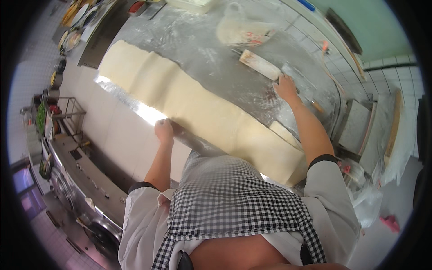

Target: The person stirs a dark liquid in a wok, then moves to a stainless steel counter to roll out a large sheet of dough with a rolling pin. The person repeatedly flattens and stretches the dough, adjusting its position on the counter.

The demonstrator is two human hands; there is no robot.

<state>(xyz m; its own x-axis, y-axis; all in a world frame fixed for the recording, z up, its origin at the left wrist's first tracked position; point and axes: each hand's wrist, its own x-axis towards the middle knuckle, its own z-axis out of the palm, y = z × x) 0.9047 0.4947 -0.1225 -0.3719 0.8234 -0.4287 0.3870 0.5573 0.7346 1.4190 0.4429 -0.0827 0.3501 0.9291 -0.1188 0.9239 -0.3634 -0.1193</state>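
Observation:
A long sheet of pale dough point(202, 104) lies diagonally across the floured metal worktable point(216, 74), with soft ridges across its far left part. At its right end the layers look folded, and a small flap of dough point(283, 131) shows along the back edge. Beyond the dough, my right hand point(287, 87) grips the near handle of a floured rolling pin point(260, 64). My left hand point(164, 130), fingers curled, rests at the table's front edge beside the dough; whether it holds anything is hidden.
A tied plastic bag point(243, 32) of pale contents sits behind the rolling pin. A wooden-handled tool point(317, 106) lies right of my right hand. A white tub point(192, 5) and a container of red contents point(137, 7) stand at the back. Stoves point(87, 172) line the left.

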